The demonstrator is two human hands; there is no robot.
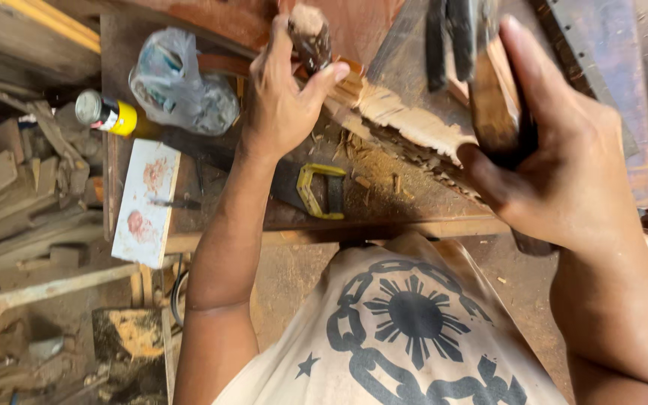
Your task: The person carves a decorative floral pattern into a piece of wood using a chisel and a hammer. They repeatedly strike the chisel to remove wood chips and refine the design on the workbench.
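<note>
Yellow-labelled can (106, 114) beside clear plastic bag (181, 82)

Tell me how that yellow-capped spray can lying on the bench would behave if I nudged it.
The spray can lies on its side, so it would probably roll. Its smooth metal body looks stiff and maybe slippery. The plastic bag beside it might stop the roll.

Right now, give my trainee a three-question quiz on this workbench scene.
1. True or false: the right hand grips a wooden mallet.
2. What does the left hand hold against the carved wood? A) chisel B) paintbrush C) screwdriver
3. What colour is the frame of the saw handle lying on the bench?

Key: 1 true; 2 A; 3 yellow.
</note>
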